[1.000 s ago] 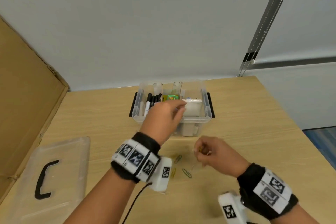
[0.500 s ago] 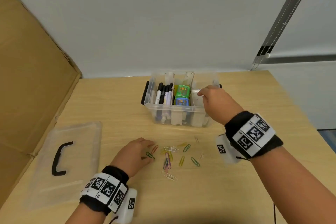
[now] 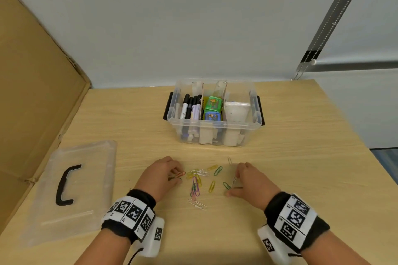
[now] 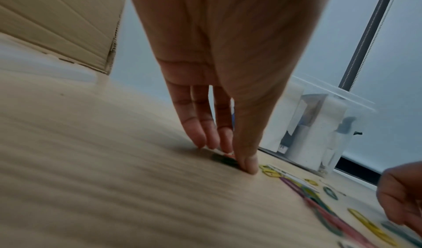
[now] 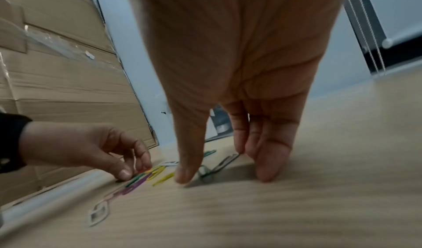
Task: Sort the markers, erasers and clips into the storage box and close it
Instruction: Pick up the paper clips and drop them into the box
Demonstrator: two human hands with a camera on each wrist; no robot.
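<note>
The clear storage box point(image 3: 215, 133) stands open at the table's middle, with markers point(image 3: 190, 106) in its left compartment, green and blue erasers point(image 3: 213, 105) in the middle one and a white holder point(image 3: 237, 111) on the right. Several coloured paper clips point(image 3: 199, 180) lie scattered in front of it. My left hand point(image 3: 177, 176) pinches a red clip and a green clip point(image 4: 226, 159) against the table. My right hand point(image 3: 232, 187) has straight fingers point(image 5: 239, 149) touching a tilted silver clip point(image 5: 222, 162). Its thumb rests on the table beside a green clip point(image 3: 226, 185).
The box's clear lid point(image 3: 71, 189) with a black handle lies flat at the front left. A large cardboard sheet point(image 3: 32, 92) leans along the left side. The wooden table point(image 3: 312, 157) ends at its right edge, with a grey wall behind.
My right hand has come back from the box's right compartment down to the clips. My left hand, at the box a second ago, now pinches clips on the table.
</note>
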